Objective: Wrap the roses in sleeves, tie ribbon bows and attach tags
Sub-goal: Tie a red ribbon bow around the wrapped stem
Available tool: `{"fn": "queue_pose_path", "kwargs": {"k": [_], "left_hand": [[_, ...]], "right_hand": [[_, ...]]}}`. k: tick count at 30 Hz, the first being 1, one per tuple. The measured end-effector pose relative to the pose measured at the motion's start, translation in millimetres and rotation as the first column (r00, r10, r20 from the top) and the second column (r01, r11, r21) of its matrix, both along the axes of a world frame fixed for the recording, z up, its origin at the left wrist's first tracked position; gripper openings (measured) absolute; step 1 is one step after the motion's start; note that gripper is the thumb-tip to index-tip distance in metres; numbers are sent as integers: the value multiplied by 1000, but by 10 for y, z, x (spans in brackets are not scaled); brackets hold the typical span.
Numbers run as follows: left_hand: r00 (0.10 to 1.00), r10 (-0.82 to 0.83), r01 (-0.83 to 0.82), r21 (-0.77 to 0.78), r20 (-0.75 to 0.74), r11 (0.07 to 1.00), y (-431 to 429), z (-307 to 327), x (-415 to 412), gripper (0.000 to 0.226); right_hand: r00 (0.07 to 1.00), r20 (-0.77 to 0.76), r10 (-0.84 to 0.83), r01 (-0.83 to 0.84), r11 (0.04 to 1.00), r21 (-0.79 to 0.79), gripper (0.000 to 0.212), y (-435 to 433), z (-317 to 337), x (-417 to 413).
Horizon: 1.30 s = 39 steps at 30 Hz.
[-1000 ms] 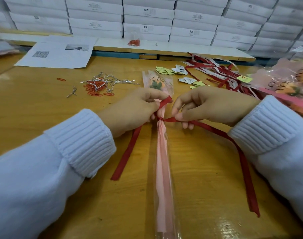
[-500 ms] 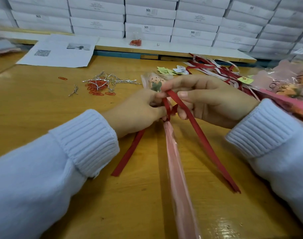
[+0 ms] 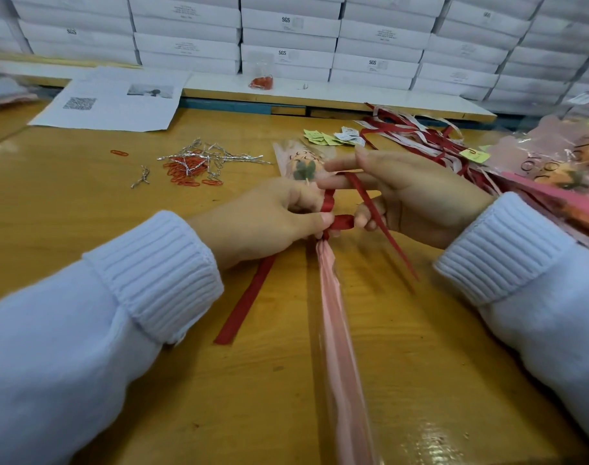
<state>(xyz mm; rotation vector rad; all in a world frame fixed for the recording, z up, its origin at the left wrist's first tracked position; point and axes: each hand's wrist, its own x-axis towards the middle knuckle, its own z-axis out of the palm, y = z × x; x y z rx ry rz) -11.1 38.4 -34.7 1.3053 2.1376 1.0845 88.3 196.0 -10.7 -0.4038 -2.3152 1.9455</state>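
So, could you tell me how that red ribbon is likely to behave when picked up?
Probably floppy: the red ribbon trails limp and flat on the table below the left hand and folds into a tight loop at its thumb. Likely very light, being thin and narrow. It may slide: it hangs hooked over a finger of the right hand.

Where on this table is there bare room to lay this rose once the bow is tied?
Bare wood lies left, between the printed sheet, the paper clips and the left cuff, and near the front, between the pink sleeve and the right cuff. Far right is crowded: loose ribbons, tags and finished roses.
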Motion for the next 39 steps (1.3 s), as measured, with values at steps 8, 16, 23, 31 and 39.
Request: {"fn": "queue_pose_path", "kwargs": {"k": [8,16,23,31,39], "left_hand": [[999,40,-40,-38,-15,998,12,-12,-13,24],[998,27,-27,14,52,1000,-1,-20,-37,15],[994,2,-8,60,106,998,-10,-8,-26,17],[993,-40,27,119,109,993,-33,-2,-12,21],[998,-40,34,124,48,992,-47,4,-18,25]], "right_hand": [[921,0,-390,347,819,457,19,109,-9,-46],[889,-235,-392,440,593,675,24,192,-28,-53],[983,-162,92,55,689,723,31,-66,-42,-21],[988,-144,54,44,797,603,10,-22,-76,-45],[991,93,91,-126,856,502,17,25,-56,-19]]}}
